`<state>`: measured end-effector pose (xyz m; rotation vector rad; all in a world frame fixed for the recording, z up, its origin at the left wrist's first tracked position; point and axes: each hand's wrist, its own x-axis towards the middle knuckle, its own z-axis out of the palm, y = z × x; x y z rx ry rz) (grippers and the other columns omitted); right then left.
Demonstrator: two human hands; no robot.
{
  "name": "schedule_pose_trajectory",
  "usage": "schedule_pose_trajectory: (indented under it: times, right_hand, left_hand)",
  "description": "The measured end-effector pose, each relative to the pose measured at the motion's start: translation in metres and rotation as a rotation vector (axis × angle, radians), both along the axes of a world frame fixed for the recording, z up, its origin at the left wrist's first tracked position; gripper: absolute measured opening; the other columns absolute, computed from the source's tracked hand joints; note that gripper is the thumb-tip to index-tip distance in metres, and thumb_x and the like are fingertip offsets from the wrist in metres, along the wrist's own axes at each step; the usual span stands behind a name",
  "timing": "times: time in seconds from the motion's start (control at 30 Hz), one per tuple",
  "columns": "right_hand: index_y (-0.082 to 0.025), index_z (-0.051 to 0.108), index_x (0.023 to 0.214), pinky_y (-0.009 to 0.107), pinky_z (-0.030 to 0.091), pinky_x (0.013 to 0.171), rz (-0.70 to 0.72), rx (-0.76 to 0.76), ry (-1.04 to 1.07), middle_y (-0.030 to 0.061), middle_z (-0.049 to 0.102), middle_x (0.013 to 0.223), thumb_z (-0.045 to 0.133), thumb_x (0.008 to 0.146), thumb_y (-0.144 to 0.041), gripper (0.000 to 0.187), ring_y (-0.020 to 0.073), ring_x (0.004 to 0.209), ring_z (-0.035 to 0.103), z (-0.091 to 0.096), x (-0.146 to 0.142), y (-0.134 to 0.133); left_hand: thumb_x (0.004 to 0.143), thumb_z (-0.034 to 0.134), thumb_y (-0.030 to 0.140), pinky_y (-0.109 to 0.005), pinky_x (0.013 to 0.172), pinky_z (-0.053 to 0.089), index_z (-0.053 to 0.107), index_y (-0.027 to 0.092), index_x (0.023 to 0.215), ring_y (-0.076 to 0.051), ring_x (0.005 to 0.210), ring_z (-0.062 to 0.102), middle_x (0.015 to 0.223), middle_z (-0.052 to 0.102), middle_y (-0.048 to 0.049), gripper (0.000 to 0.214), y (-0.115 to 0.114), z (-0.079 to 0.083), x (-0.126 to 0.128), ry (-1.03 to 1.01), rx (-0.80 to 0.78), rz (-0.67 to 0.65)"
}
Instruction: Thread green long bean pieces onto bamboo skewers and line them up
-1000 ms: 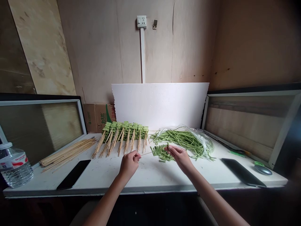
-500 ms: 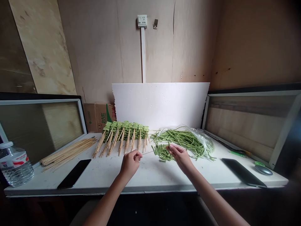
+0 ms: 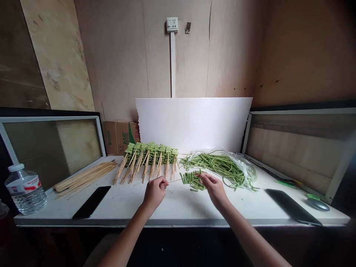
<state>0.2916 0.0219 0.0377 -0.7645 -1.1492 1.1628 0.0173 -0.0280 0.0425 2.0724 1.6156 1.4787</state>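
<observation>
My left hand [image 3: 156,190] is closed around the bare end of a thin bamboo skewer [image 3: 174,180], which points to the right. Several cut green bean pieces [image 3: 189,178] sit side by side across the skewer's far part. At its right end, my right hand [image 3: 213,184] pinches a bean piece [image 3: 199,172] with thumb and fingertips. Under and behind the skewer lies a small pile of cut bean pieces [image 3: 196,186], partly hidden by the threaded ones and by my right hand.
Loaded bean skewers [image 3: 151,154] are stacked at the back left, beside loose bamboo skewers [image 3: 86,178]. Long green beans [image 3: 222,165] spill from a clear plastic bag [image 3: 244,167]. Two dark phones [image 3: 92,202], [image 3: 293,207], a water bottle [image 3: 25,191] and a mouse [image 3: 318,204] lie around the white table [image 3: 183,215].
The view has shifted slightly, so the surroundings appear a little farther right. Both hands keep nearly the same positions, and the right hand still pinches at the skewer's right end.
</observation>
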Motion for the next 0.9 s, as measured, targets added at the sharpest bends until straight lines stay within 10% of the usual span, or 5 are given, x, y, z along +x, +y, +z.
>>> schedule_pose_trajectory:
  times: [0.9]
  right_hand:
    - [-0.025, 0.084, 0.092, 0.046, 0.047, 0.114, -0.014, 0.046, 0.026, 0.0086, 0.080, 0.115, 0.084, 0.079, -0.052, 0.031, 0.0330, 0.127, 0.065, 0.009, -0.011, -0.016]
  left_hand:
    - [0.086, 0.054, 0.011, -0.028, 0.071, 0.052, 0.067, 0.020, 0.075, -0.019, 0.077, 0.072, 0.078, 0.076, -0.0040, 0.020, 0.008, -0.015, -0.004, -0.016, 0.188, -0.021]
